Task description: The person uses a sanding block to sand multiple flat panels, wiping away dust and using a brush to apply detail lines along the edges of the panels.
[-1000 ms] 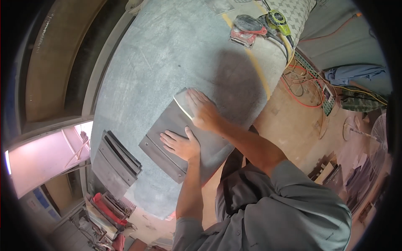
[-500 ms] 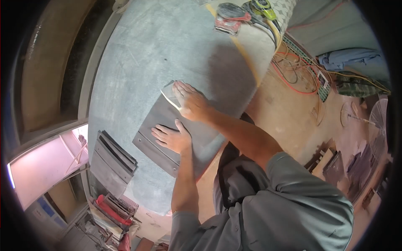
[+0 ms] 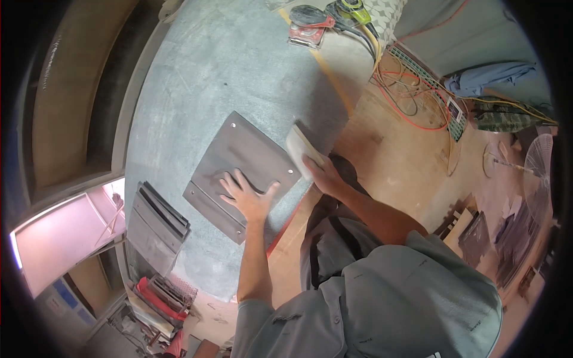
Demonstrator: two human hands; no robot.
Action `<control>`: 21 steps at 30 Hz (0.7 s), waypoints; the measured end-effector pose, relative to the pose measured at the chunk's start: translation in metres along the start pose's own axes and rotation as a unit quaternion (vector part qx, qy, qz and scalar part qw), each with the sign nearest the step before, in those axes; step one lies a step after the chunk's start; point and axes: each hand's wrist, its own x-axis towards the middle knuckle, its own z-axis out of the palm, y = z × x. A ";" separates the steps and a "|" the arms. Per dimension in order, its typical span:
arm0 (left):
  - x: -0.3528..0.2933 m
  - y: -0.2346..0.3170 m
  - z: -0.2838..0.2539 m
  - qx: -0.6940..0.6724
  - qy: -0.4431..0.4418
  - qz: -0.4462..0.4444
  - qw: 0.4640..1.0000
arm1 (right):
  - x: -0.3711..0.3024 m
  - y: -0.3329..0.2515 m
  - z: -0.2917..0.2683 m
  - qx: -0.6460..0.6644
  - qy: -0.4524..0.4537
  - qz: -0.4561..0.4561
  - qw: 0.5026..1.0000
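Observation:
A dark grey panel (image 3: 239, 152) with small holes near its corners and a groove along its near-left side lies flat on the worktable (image 3: 179, 101). My left hand (image 3: 246, 196) is open on it, palm down with the fingers spread. Off the panel's right edge, my right hand (image 3: 324, 176) grips a pale, flat sanding pad (image 3: 303, 148) by its near end. The pad is tilted, and its working face cannot be made out.
Several similar grey panels (image 3: 156, 230) are stacked at the table's left edge. At the far end sit a red-and-black power sander (image 3: 308, 33) and a lime-green tool (image 3: 353, 12). Cords (image 3: 412, 107) coil on the floor to the right, with a fan (image 3: 540, 164) beyond.
My right hand has lifted the pad from the panel's far corner and drawn it right and nearer, past the edge. The left hand's fingers have spread wider, shifted slightly left and nearer.

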 end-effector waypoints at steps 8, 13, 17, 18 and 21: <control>-0.050 0.007 -0.043 0.075 -0.145 0.068 0.984 | 0.032 -0.022 0.018 0.196 -0.076 0.215 0.954; -0.059 -0.009 -0.037 0.118 -0.093 0.170 0.974 | 0.049 -0.019 -0.009 0.430 -0.142 0.333 0.827; -0.059 -0.007 -0.082 0.123 -0.014 0.232 0.965 | 0.037 -0.044 -0.038 0.641 -0.313 0.237 0.660; -0.055 -0.016 -0.101 0.102 0.004 0.258 0.961 | 0.031 -0.075 -0.049 0.573 -0.277 0.189 0.748; -0.023 -0.008 -0.199 0.039 0.003 0.233 0.972 | 0.053 -0.073 -0.066 0.137 -0.120 0.090 0.979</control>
